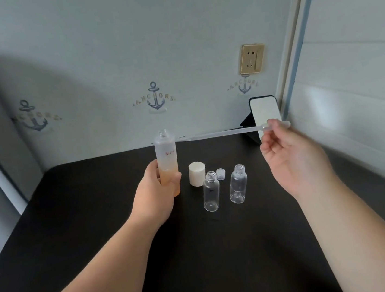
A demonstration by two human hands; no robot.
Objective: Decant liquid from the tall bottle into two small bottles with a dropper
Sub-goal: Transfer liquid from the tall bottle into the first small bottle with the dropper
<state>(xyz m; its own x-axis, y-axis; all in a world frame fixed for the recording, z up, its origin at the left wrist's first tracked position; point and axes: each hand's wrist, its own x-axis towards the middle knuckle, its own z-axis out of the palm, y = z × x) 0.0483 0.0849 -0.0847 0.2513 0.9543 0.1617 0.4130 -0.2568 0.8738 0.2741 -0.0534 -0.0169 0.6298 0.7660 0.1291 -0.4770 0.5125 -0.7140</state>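
Observation:
The tall frosted bottle stands upright and uncapped on the black table, with orange liquid in its lower part. My left hand grips its lower half. My right hand pinches the bulb end of a clear plastic dropper, held level in the air with its tip pointing left, close to the tall bottle's shoulder. Two small clear bottles, left and right, stand open and look empty, below the dropper between my hands.
A white cap stands beside the tall bottle, and a small clear cap lies behind the small bottles. A phone on a black stand leans at the table's back right corner. Walls close off the back and right.

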